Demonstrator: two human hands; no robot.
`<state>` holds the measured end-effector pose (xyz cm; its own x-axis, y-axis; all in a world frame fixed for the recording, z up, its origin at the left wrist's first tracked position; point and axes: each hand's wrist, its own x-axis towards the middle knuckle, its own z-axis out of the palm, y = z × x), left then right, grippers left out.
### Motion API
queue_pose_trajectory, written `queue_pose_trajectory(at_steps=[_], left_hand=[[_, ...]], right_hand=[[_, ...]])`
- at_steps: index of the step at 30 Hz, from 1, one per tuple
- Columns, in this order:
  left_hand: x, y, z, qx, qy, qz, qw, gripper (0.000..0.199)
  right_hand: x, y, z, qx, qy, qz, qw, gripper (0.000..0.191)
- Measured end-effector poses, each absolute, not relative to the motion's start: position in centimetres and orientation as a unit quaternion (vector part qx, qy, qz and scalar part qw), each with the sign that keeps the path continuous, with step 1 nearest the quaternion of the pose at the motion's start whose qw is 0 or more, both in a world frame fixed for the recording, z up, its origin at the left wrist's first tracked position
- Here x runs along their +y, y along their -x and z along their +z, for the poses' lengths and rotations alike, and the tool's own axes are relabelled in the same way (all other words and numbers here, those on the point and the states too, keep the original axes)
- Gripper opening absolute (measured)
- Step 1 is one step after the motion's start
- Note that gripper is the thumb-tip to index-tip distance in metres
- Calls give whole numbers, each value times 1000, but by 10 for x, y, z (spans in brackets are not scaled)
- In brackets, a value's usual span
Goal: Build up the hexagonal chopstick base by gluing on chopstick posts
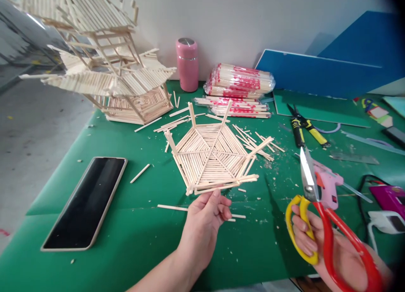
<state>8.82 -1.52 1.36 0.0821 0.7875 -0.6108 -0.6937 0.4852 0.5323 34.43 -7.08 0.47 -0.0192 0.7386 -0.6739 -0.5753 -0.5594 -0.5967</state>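
Note:
My left hand (205, 220) pinches a thin wooden stick (210, 188) at the near edge of a hexagonal stick frame (210, 153), whose short posts rise from its corners. Under that hand, another loose stick (172, 207) lies on the green table. At the lower right, my right hand (316, 241) holds scissors (308, 178) with one yellow and one red handle, fingers through the yellow loop. The scissor blades point up and away, looking closed together. Behind the frame at the left stands a tiered stick model (126, 83) with slatted roofs.
A phone (85, 203) lies at the left on the green table (126, 266). Behind are a pink bottle (187, 66) and wrapped stick bundles (240, 81). Yellow-black pliers (305, 125), a pink glue gun (329, 184) and a white plug (387, 222) sit at the right.

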Motion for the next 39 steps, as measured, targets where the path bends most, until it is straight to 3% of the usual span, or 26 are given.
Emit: queue_pose_trajectory(at_steps=[5,15,18,21,23,26,31,39], left_hand=[[-16,-89,13,455,-53,504,732,15],[-14,-90,14,459,-59,512,724,16],[-13,-90,15,461,-65,510,723,18],[-13,-90,14,462,-73,510,722,18],[-13,-90,12,457,-72,511,724,16],[-14,-89,10,453,-68,511,728,16],[-14,-88,13,453,-65,503,733,18],[-11,-86,18,450,-64,493,742,17]], right_hand=[[-73,-334,5,-135,518,701,471,43],[-70,-316,11,-194,594,631,460,36],[-70,-326,7,-276,714,507,397,45],[-67,-337,0,-425,814,290,269,54],[-63,-343,-4,-495,832,165,188,56],[-60,-346,-7,-564,811,60,142,59],[-59,-329,-6,-603,777,-24,180,58],[-51,-314,-18,-584,775,28,242,57]])
